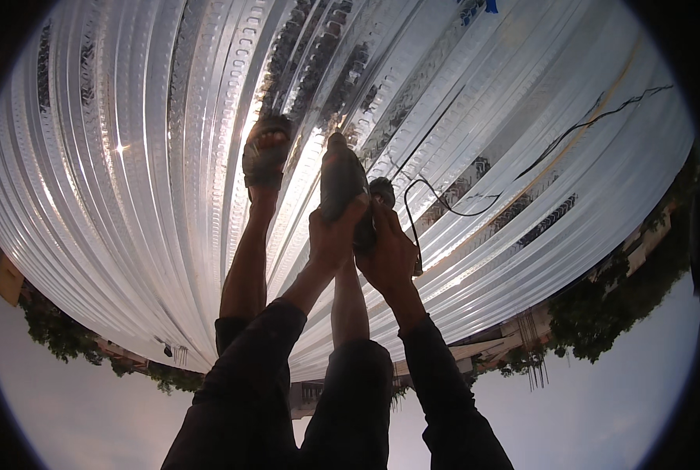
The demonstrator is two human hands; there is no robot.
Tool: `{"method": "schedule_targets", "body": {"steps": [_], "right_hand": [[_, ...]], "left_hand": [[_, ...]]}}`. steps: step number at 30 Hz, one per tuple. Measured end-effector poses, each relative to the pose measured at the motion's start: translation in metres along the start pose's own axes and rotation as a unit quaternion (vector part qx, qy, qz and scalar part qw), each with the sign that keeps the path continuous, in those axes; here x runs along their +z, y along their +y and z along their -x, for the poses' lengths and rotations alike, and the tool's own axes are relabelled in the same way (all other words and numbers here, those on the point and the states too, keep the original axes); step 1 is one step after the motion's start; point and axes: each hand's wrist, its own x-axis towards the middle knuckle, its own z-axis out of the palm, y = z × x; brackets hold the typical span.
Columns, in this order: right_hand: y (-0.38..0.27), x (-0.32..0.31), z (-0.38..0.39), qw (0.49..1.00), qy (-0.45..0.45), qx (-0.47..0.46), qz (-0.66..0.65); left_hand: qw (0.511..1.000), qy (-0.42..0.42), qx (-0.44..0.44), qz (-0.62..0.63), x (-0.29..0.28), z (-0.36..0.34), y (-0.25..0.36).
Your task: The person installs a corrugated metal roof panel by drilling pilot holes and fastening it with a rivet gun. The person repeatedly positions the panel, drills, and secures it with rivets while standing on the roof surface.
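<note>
A dark elongated power tool (pixel 342 176), apparently a drill, points away from me toward the ridged sheeting. My left hand (pixel 336 233) grips its lower body from the left. My right hand (pixel 390 251) is closed on it from the right, fingers partly hidden. A black cord (pixel 452 210) loops over the sheets to the right of the tool. My sandalled left foot (pixel 264 160) rests on the sheeting left of the tool; my other foot (pixel 381 188) is mostly hidden behind it.
Shiny pale corrugated sheets (pixel 130 196) spread all around under me. An orange cord (pixel 612 86) and dark wires cross them at right. A small blue item (pixel 489 6) lies at the far top. Beyond the curved edge show trees (pixel 593 313), buildings, upright rods and sky.
</note>
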Motion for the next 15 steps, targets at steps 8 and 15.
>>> {"method": "schedule_targets", "body": {"steps": [8,15], "right_hand": [[0.001,-0.002,-0.003,0.993,-0.086,0.047,0.067],[-0.008,-0.009,-0.014,0.969,-0.167,0.111,0.145]], "left_hand": [[1.0,0.009,-0.014,-0.005,-0.001,0.002,0.0],[1.0,0.012,0.006,0.01,0.001,0.0,-0.003]]}}
